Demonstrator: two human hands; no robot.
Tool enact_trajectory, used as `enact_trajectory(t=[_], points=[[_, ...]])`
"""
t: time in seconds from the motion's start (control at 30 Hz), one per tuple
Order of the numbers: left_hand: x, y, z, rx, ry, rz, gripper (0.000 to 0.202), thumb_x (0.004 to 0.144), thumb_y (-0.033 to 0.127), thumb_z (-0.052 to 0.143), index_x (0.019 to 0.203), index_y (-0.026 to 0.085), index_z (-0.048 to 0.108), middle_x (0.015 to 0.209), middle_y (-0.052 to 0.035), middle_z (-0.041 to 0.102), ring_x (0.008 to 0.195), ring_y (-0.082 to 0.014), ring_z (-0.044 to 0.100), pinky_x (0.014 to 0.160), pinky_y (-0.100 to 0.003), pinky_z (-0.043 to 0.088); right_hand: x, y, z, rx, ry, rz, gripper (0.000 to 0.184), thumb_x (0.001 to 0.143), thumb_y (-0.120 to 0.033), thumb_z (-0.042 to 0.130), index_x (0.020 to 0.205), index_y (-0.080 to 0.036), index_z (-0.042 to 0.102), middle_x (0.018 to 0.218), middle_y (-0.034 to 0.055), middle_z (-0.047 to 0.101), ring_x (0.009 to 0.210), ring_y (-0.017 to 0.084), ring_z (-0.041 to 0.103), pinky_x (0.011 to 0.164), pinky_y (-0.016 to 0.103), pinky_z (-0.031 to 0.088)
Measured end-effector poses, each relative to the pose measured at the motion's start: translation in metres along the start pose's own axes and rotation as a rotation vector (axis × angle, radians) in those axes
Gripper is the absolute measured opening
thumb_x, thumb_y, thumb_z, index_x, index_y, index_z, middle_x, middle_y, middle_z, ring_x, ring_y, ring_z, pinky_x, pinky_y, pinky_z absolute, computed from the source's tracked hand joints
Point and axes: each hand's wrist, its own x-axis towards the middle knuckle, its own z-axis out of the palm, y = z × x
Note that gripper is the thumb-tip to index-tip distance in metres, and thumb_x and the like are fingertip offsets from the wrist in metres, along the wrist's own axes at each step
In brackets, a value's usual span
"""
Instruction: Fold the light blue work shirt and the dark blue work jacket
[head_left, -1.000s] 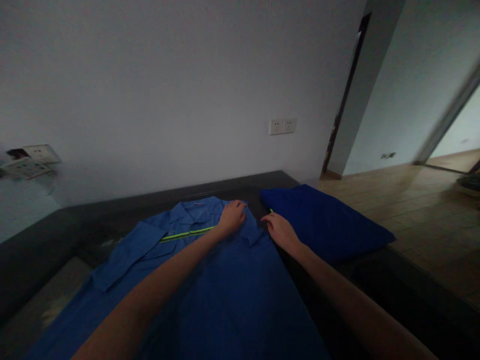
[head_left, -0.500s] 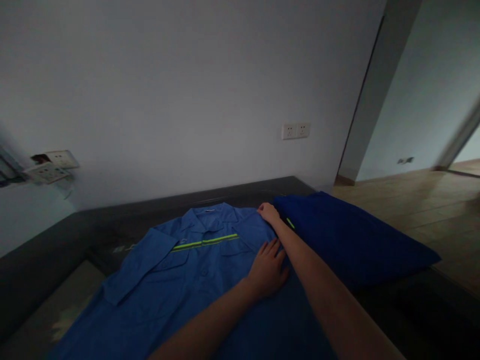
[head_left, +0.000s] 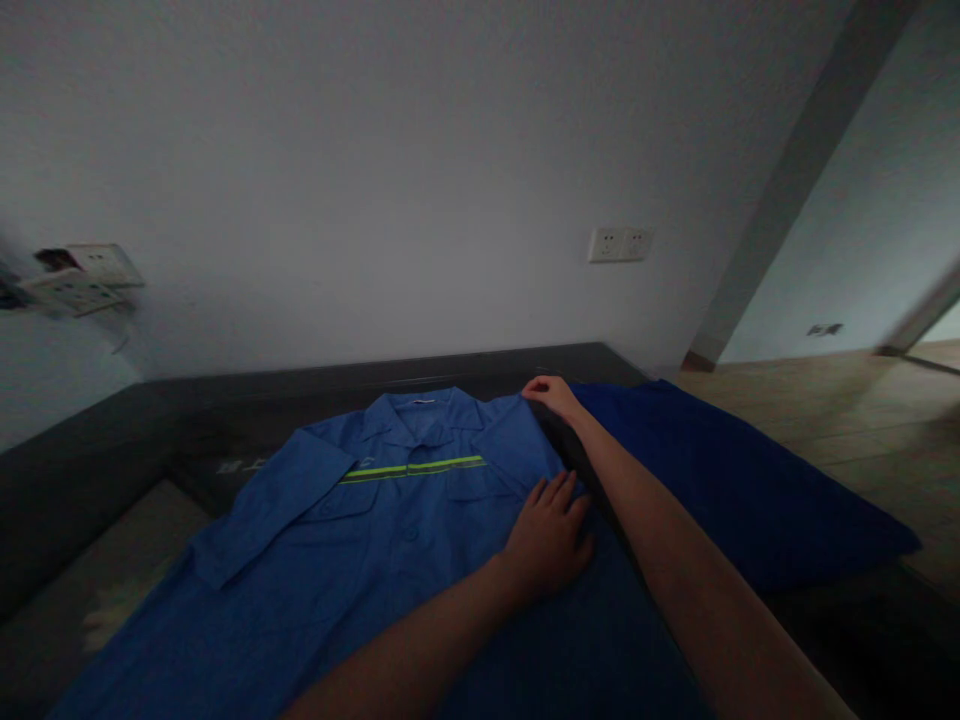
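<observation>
Two bare hands are working on a blue work shirt (head_left: 360,540) in the head view. The shirt is lying face up and spread flat on the dark bench (head_left: 90,450), with its collar at the far end and a yellow-green reflective stripe (head_left: 412,467) running across the chest. The near hem is running out of the picture.

The left hand (head_left: 547,540) is lying palm down on the right part of the shirt, below the stripe. Its fingers are stretched out flat and close together, gripping nothing.

The right hand (head_left: 551,395) is reaching farther, to the shirt's far right shoulder. Its fingers are curling over the cloth edge there. Whether they are pinching the fabric I cannot tell in this dim light.

Just right of the shirt, a darker blue folded cloth (head_left: 735,490) is lying on the bench, with the right forearm crossing between the two.

On the far wall a pair of white sockets (head_left: 619,244) is showing, and a tiled floor (head_left: 847,420) is stretching away on the right.
</observation>
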Motion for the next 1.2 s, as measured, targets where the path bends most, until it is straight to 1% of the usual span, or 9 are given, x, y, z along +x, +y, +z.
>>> enact_trajectory(t=[0.13,0.23,0.57,0.7,0.83,0.93,1.03,1.1,1.2], points=[[0.000,0.000,0.000,-0.008,0.004,-0.004,0.050,0.089,0.039,0.040,0.134,0.016,0.040,0.148,-0.0148,0.029,0.138,-0.0254,0.023,0.113,-0.045,0.022,-0.002,-0.014,-0.001,0.163,-0.046,-0.113,0.016,0.072,-0.031,0.064,0.076,-0.015,0.064,0.101,0.0078,0.070,0.094,0.018,0.062,0.085,0.030,0.044],[-0.001,-0.001,0.002,-0.007,0.006,-0.008,0.050,0.089,0.040,0.039,0.134,0.017,0.040,0.149,-0.0141,0.029,0.138,-0.0253,0.023,0.113,-0.046,0.022,0.001,-0.019,0.004,0.235,-0.161,-0.159,0.023,0.075,-0.036,0.061,0.081,-0.014,0.062,0.098,0.0083,0.070,0.091,0.017,0.063,0.082,0.031,0.045],[-0.001,0.001,0.002,0.007,0.013,-0.017,0.049,0.090,0.040,0.038,0.133,0.016,0.040,0.148,-0.0145,0.029,0.138,-0.0255,0.023,0.113,-0.045,0.022,0.015,0.010,0.021,-0.162,-0.214,-0.063,0.009,0.074,-0.018,0.059,0.073,-0.013,0.066,0.065,0.0023,0.064,0.064,0.013,0.056,0.068,0.025,0.043],[-0.001,0.000,0.001,0.006,0.024,0.004,0.048,0.090,0.039,0.037,0.132,0.015,0.041,0.148,-0.0153,0.030,0.138,-0.0254,0.022,0.113,-0.045,0.022,0.008,0.015,0.029,-0.309,-0.178,-0.069,0.007,0.077,-0.017,0.060,0.076,-0.015,0.067,0.069,0.0020,0.064,0.075,0.014,0.054,0.078,0.026,0.040],[0.000,0.000,0.001,0.004,0.030,0.003,0.047,0.090,0.038,0.040,0.131,0.016,0.042,0.148,-0.0145,0.030,0.138,-0.0252,0.023,0.113,-0.045,0.023,0.001,0.010,0.033,-0.407,-0.119,-0.097,0.006,0.079,-0.018,0.061,0.083,-0.015,0.065,0.084,0.0056,0.064,0.093,0.017,0.050,0.087,0.030,0.037],[0.000,0.003,-0.002,-0.005,0.035,-0.017,0.045,0.088,0.034,0.043,0.131,0.017,0.042,0.148,-0.0120,0.030,0.138,-0.0249,0.024,0.112,-0.044,0.025,-0.003,0.002,0.027,-0.438,-0.050,-0.108,0.011,0.082,-0.020,0.060,0.091,-0.015,0.063,0.097,0.0089,0.062,0.098,0.019,0.049,0.091,0.033,0.035],[0.004,0.002,-0.009,-0.037,0.074,-0.089,0.045,0.088,0.031,0.044,0.131,0.017,0.042,0.147,-0.0109,0.034,0.137,-0.0234,0.027,0.111,-0.040,0.030,-0.014,-0.012,0.011,-0.438,0.026,-0.109,0.018,0.089,-0.022,0.048,0.096,-0.014,0.062,0.099,0.0101,0.062,0.096,0.018,0.052,0.090,0.033,0.036],[0.007,-0.003,-0.015,-0.054,0.120,-0.160,0.045,0.089,0.030,0.044,0.131,0.015,0.042,0.143,-0.0117,0.039,0.134,-0.0224,0.032,0.110,-0.037,0.032,-0.030,-0.024,-0.004,-0.405,0.056,-0.132,0.021,0.091,-0.021,0.042,0.095,-0.016,0.062,0.098,0.0085,0.063,0.094,0.017,0.054,0.088,0.030,0.038],[0.011,-0.016,-0.021,-0.031,0.158,-0.205,0.044,0.088,0.030,0.045,0.129,0.014,0.044,0.136,-0.0122,0.048,0.131,-0.0222,0.037,0.110,-0.038,0.031,-0.070,-0.038,-0.026,-0.267,0.033,-0.153,0.017,0.088,-0.020,0.045,0.091,-0.017,0.062,0.091,0.0046,0.065,0.086,0.015,0.058,0.079,0.026,0.042]])
